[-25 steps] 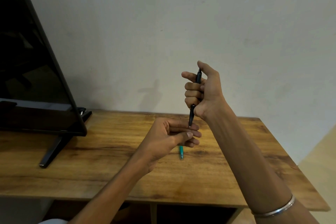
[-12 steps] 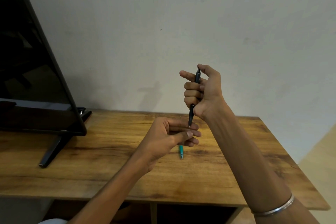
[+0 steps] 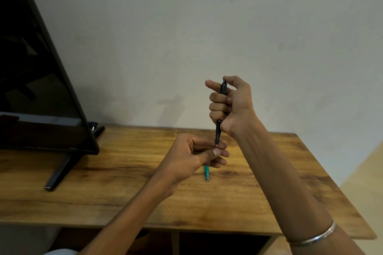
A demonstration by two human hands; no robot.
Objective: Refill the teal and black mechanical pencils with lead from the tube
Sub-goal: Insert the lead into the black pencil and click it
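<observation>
My right hand point(image 3: 230, 105) is fisted around the black mechanical pencil point(image 3: 218, 132), held upright with its tip down and my thumb over its top end. The tip touches the fingers of my left hand point(image 3: 194, 155), which is curled just below it, thumb pressed against the index finger; whether it holds anything is hidden. The teal mechanical pencil point(image 3: 206, 173) lies on the wooden table point(image 3: 124, 188), mostly covered by my left hand. No lead tube is visible.
A black TV screen point(image 3: 41, 80) on a slanted stand foot point(image 3: 60, 172) fills the left side of the table. A plain wall rises behind. The table's right edge point(image 3: 339, 188) drops to a pale floor. A metal bangle point(image 3: 313, 236) circles my right wrist.
My right hand with the black pencil has sunk slightly, and its thumb has settled lower on the pencil's top. My left hand has stayed in place.
</observation>
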